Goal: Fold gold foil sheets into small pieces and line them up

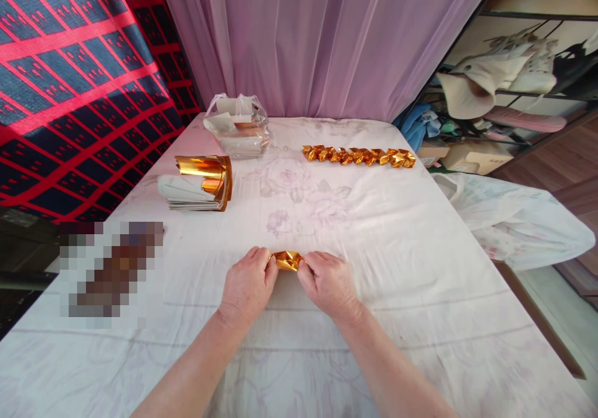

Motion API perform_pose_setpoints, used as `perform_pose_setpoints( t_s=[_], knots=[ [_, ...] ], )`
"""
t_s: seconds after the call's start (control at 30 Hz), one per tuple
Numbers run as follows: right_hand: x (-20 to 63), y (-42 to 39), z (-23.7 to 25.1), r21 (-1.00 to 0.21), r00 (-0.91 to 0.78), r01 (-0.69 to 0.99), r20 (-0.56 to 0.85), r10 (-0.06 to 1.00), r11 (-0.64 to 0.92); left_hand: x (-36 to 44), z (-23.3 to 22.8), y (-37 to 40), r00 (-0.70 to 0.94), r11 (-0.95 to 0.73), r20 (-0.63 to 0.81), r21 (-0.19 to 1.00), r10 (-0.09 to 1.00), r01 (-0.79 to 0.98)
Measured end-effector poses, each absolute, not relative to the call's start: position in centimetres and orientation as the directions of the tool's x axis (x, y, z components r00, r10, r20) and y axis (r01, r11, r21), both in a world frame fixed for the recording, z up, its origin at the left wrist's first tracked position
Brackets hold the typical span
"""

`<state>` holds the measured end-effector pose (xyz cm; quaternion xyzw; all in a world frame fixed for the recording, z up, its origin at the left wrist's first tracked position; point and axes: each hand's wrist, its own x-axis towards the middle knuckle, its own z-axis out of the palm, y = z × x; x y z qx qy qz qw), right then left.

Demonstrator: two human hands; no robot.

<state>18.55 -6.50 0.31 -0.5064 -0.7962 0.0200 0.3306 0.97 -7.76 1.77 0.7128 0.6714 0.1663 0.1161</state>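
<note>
Between my two hands is a piece of shiny gold foil paper (287,260), folded into a small boat-like shape just above the table. My left hand (247,283) pinches its left end, the thumb on the near side. At the opposite end, my right hand (329,283) grips it the same way. Farther back on the right, several folded gold paper pieces (357,156) lie pressed together in a row. A curved stack of gold and white paper sheets (205,184) sits at the back left.
A clear plastic bag (238,128) with papers inside stands at the table's far left. Something blurred out (119,268) lies at the left edge. The table wears a white floral cloth (308,356). Beyond it hangs a purple curtain (299,44); shelves with a cap (471,85) stand right.
</note>
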Motion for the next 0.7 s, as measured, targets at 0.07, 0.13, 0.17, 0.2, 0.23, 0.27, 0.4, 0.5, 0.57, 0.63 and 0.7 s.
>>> perform_pose_setpoints(
  t_s=[0.07,0.13,0.17,0.2,0.23,0.27,0.4,0.5,0.57,0.63,0.7],
  knots=[
    [18.64,-6.46,0.35,-0.401,-0.279,0.765,0.498,0.821,0.503,0.74,1.72,-7.67,0.063,-0.096,0.089,0.429,0.994,0.898],
    [18.75,-6.39,0.34,-0.432,-0.248,0.762,0.494,0.834,0.482,0.46,1.72,-7.58,0.119,-0.150,0.095,0.490,0.988,0.859],
    [18.80,-6.35,0.32,-0.442,-0.235,0.763,0.491,0.839,0.473,0.32,1.74,-7.54,0.147,-0.177,0.099,0.520,0.984,0.835],
    [18.85,-6.32,0.31,-0.449,-0.229,0.762,0.488,0.842,0.467,0.19,1.77,-7.51,0.169,-0.197,0.103,0.546,0.980,0.814],
    [18.88,-6.30,0.31,-0.455,-0.230,0.759,0.482,0.845,0.466,0.08,1.82,-7.48,0.178,-0.207,0.106,0.564,0.978,0.799],
    [18.90,-6.29,0.30,-0.460,-0.233,0.756,0.475,0.848,0.466,0.00,1.87,-7.47,0.178,-0.208,0.109,0.577,0.978,0.790],
    [18.92,-6.27,0.31,-0.485,-0.234,0.745,0.453,0.860,0.458,-0.04,2.11,-7.53,0.145,-0.174,0.096,0.587,0.985,0.791],
    [18.91,-6.29,0.29,-0.488,-0.237,0.742,0.450,0.861,0.459,0.02,2.27,-7.60,0.123,-0.149,0.084,0.578,0.989,0.803],
    [18.89,-6.32,0.29,-0.477,-0.247,0.743,0.455,0.856,0.469,0.03,2.35,-7.61,0.114,-0.142,0.085,0.577,0.990,0.804],
    [18.86,-6.34,0.30,-0.462,-0.258,0.746,0.463,0.848,0.480,0.06,2.41,-7.57,0.111,-0.142,0.090,0.605,0.990,0.784],
    [18.81,-6.37,0.34,-0.449,-0.265,0.754,0.462,0.847,0.480,0.13,2.44,-7.53,0.110,-0.142,0.091,0.654,0.990,0.743]
  ],
)
